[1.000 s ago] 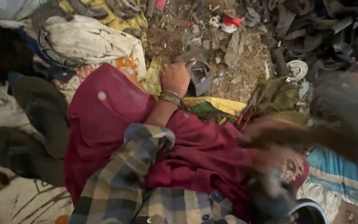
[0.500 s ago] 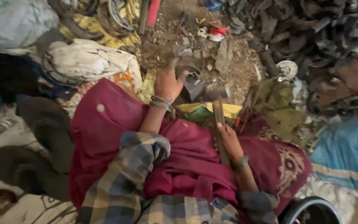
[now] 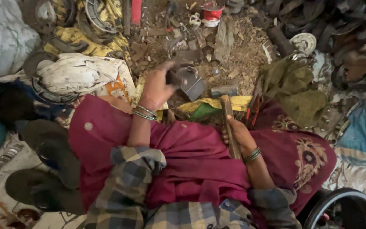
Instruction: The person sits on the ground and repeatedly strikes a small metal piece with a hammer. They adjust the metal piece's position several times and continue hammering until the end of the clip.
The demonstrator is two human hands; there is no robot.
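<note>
My left hand [image 3: 156,88] reaches forward over my lap and grips a grey metal scrap piece [image 3: 188,80] at the edge of the debris pile. My right hand [image 3: 239,135] rests on my magenta-draped knee and is closed around the wooden handle of a hammer [image 3: 229,123], whose metal head [image 3: 224,90] lies on the ground ahead. Both wrists wear green bangles. My plaid sleeves show at the bottom.
Scrap metal, rusty bits and wood chips [image 3: 234,46] cover the ground ahead. A white sack [image 3: 77,74] and yellow cloth lie at left, dark sandals [image 3: 49,152] at lower left, an olive cloth [image 3: 293,89] at right, a black round rim [image 3: 344,208] at bottom right.
My right hand came down from a blurred swing and now rests on my knee holding the hammer. My left hand shifted its hold on the metal piece and tilted it.
</note>
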